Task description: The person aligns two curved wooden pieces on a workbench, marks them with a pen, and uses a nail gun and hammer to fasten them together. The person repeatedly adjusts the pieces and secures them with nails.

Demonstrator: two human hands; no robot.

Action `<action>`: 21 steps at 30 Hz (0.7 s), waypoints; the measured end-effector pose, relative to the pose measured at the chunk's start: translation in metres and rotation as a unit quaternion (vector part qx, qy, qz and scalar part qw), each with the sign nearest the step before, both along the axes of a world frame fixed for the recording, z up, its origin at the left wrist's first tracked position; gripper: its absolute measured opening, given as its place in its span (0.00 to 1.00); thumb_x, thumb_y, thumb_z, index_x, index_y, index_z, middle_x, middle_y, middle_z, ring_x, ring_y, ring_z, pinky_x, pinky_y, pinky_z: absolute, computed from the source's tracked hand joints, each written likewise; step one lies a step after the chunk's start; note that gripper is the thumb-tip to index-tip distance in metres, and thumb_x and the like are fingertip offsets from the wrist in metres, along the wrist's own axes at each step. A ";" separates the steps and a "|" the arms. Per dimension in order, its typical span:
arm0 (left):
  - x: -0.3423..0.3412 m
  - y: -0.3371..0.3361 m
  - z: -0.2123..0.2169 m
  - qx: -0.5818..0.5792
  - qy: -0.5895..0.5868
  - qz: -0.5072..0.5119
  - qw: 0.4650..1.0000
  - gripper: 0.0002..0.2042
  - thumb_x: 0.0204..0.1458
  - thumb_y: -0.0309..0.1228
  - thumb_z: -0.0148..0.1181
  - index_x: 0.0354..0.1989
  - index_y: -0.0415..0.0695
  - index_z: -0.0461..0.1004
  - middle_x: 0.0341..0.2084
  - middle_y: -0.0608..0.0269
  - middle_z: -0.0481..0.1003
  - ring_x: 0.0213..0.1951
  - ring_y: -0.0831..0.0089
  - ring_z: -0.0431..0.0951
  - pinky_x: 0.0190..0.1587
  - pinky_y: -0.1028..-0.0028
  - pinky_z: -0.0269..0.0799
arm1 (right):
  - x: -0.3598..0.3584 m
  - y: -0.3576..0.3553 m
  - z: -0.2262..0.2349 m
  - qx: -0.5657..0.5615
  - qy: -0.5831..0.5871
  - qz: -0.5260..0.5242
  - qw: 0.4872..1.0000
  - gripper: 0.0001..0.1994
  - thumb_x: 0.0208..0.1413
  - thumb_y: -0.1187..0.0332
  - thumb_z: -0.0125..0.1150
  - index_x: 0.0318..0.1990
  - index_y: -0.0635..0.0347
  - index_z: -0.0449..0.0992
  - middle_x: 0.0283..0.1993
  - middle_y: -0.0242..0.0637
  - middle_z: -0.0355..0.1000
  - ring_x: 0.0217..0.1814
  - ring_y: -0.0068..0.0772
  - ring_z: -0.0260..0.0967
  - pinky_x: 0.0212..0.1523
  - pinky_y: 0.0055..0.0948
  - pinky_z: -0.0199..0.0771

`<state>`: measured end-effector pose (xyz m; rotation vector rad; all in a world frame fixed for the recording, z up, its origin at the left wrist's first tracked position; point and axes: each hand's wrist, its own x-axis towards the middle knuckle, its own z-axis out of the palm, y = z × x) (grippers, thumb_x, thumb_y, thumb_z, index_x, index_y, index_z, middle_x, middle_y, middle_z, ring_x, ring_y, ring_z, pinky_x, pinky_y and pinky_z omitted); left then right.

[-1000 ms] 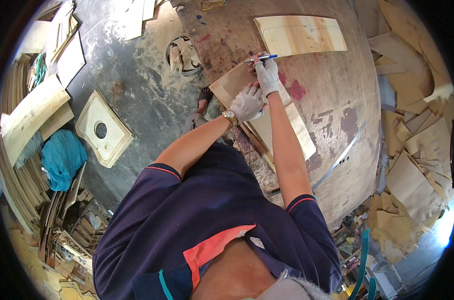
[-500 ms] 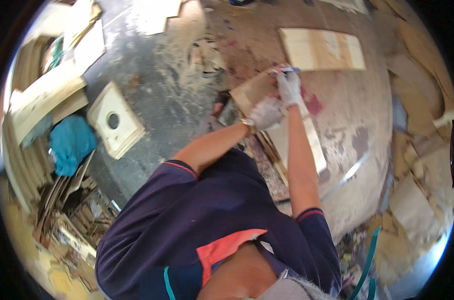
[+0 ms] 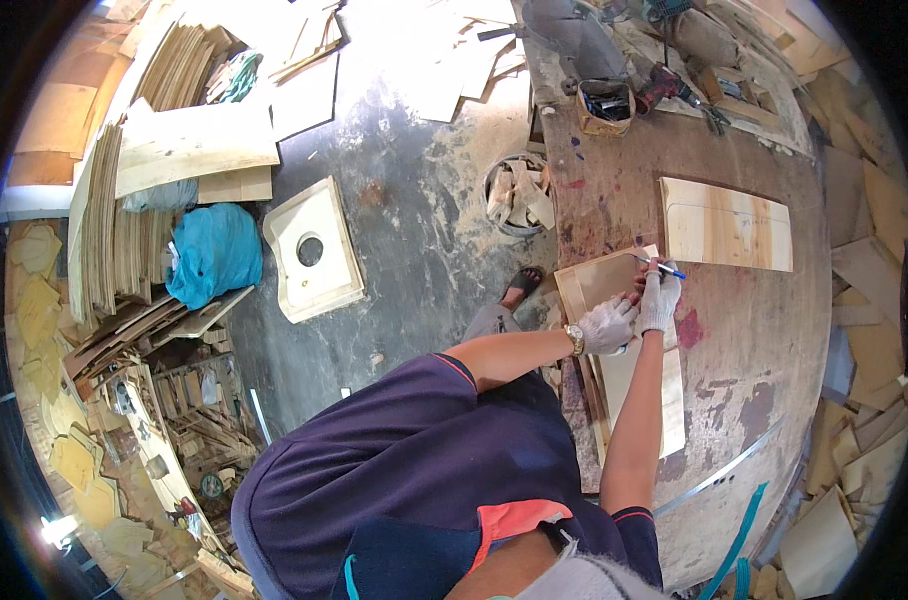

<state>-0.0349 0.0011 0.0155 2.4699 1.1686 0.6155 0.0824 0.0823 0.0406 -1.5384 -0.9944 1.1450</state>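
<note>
My right hand [image 3: 660, 300], in a white knitted glove, grips a blue-and-white pen [image 3: 668, 269] near the far end of a thin brown board [image 3: 596, 282]. My left hand [image 3: 608, 327], gloved too and with a watch at its wrist, presses on that board with bent fingers. What lies under its fingertips is hidden. A longer pale board [image 3: 664, 425] extends from under my hands toward me. Farther off on the table lies a pale wooden panel [image 3: 729, 222] with a curved edge and a line across it.
The worn brown table [image 3: 734, 320] bears a metal strip [image 3: 724, 465], a box of small parts [image 3: 605, 107] and a red power drill [image 3: 666, 88]. On the floor, left, are a pale panel with a round hole [image 3: 319, 285], a scrap bucket [image 3: 519, 195] and a blue bag [image 3: 217, 255].
The view has shifted, so my hands and the table sit lower and farther right, and the table's far end shows. Both hands remain at the brown board, the pen still in the right one.
</note>
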 end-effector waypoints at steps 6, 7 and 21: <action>-0.009 0.005 0.011 -0.017 0.060 -0.051 0.997 0.19 0.50 0.45 0.64 0.44 0.45 0.83 0.58 0.46 0.74 0.63 0.50 0.71 0.68 0.53 0.63 | 0.007 -0.019 0.009 -0.033 -0.024 -0.029 0.999 0.06 0.65 0.67 0.62 0.42 0.58 0.77 0.27 0.28 0.72 0.24 0.20 0.68 0.23 0.26 0.68; -0.013 0.009 0.017 -0.090 0.087 -0.078 0.989 0.17 0.50 0.45 0.64 0.44 0.49 0.83 0.58 0.46 0.74 0.64 0.50 0.70 0.69 0.53 0.62 | 0.008 -0.021 0.018 0.000 -0.146 0.006 0.989 0.07 0.63 0.65 0.63 0.40 0.59 0.79 0.27 0.31 0.74 0.27 0.24 0.71 0.28 0.33 0.71; -0.016 0.014 0.000 0.057 0.086 -0.071 0.992 0.19 0.52 0.45 0.63 0.40 0.40 0.81 0.62 0.43 0.73 0.64 0.48 0.72 0.68 0.51 0.65 | 0.027 -0.068 0.013 0.059 -0.299 -0.050 0.951 0.11 0.58 0.59 0.65 0.39 0.55 0.80 0.38 0.45 0.78 0.41 0.53 0.78 0.41 0.44 0.77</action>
